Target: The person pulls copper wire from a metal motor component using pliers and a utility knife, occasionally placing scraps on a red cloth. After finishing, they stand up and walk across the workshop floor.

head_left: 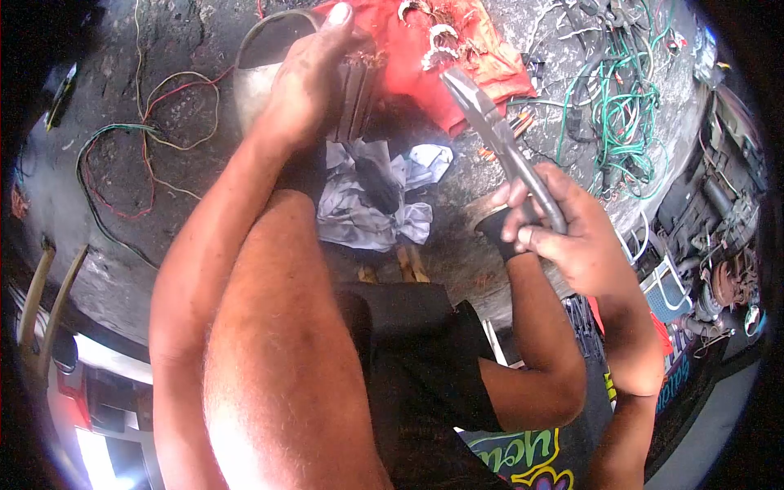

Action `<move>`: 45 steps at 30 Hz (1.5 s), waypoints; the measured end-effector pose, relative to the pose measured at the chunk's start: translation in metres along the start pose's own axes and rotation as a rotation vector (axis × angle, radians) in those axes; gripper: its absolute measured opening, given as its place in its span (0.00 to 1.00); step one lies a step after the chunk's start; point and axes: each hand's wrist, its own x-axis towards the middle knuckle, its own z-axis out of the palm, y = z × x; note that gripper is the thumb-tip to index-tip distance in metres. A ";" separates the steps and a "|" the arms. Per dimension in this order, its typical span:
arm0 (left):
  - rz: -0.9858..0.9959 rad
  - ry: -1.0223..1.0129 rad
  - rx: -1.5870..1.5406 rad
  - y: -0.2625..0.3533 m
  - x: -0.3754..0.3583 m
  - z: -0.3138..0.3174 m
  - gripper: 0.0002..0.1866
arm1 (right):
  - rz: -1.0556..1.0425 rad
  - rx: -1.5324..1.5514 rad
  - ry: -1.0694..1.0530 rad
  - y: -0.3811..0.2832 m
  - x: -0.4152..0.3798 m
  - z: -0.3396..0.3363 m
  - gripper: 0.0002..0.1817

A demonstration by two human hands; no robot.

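Note:
My left hand [310, 77] is at the upper middle, its thumb pointing up, wrapped round a dark ridged metal part [355, 98] whose far side is hidden. Beside it is a round grey casing [257, 82] with an open, dark inside. In my right hand [563, 229] is a pair of metal pliers [498, 131], held by the handles with the head pointing up and left. The pliers' head lies over a red cloth [494, 57] that bears curved pieces with copper-coloured strands [443, 45].
A crumpled whitish cloth [376, 196] lies on the ground between my legs. Tangled green and grey wires [621, 122] are at the upper right, loose wires [147, 126] at the left. Metal parts [727, 286] are piled at the far right, near a blue basket [668, 290].

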 end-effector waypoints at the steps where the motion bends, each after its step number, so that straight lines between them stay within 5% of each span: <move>1: -0.012 -0.027 0.019 0.000 -0.001 -0.003 0.36 | 0.050 0.114 -0.071 -0.009 0.003 0.002 0.25; 6: 0.164 -0.069 0.108 0.010 -0.024 -0.006 0.37 | 0.303 0.632 -0.382 -0.033 -0.003 0.029 0.25; 8: 0.352 -0.013 0.073 0.015 -0.028 -0.003 0.37 | 0.284 0.580 -0.369 -0.031 -0.014 0.041 0.22; 13: 0.275 -0.140 0.044 0.047 -0.056 0.002 0.53 | -0.026 0.187 -0.197 -0.027 -0.030 0.053 0.15; 18: 0.329 -0.180 0.072 0.056 -0.059 -0.002 0.53 | -0.082 0.233 -0.115 -0.021 -0.037 0.061 0.16; 20: 0.309 -0.205 -0.069 0.056 -0.060 -0.002 0.45 | -0.020 0.280 -0.137 -0.020 -0.034 0.061 0.15; 22: 0.368 -0.209 -0.058 0.053 -0.060 -0.005 0.42 | -0.008 0.083 -0.050 -0.003 -0.024 0.062 0.14; 25: 0.303 -0.118 -0.241 0.037 -0.057 -0.011 0.36 | -0.379 -0.564 0.049 0.063 0.014 0.049 0.14; 26: 0.169 0.041 -0.222 0.039 -0.057 -0.017 0.45 | -0.428 -0.705 0.087 0.082 0.025 0.048 0.14; 28: 0.112 -0.023 -0.294 0.031 -0.049 -0.021 0.36 | -0.240 -0.746 0.092 0.113 0.041 0.055 0.16; 32: -0.043 -0.027 -0.319 0.020 -0.045 -0.025 0.36 | -0.219 -0.703 0.104 0.164 0.061 0.060 0.17; 35: -0.094 -0.112 -0.352 0.017 -0.059 -0.020 0.34 | -0.421 -0.805 0.539 0.183 0.078 0.036 0.26; 39: 0.061 -0.346 -0.235 0.028 -0.075 -0.013 0.37 | -0.128 -0.341 1.147 0.188 0.118 -0.024 0.35; 41: 0.004 -0.379 -0.289 0.043 -0.088 -0.001 0.39 | 0.031 -0.481 1.141 0.195 0.132 -0.050 0.39; 45: 0.115 -0.463 -0.154 0.061 -0.094 0.007 0.35 | 0.046 -0.239 1.081 0.206 0.149 -0.060 0.36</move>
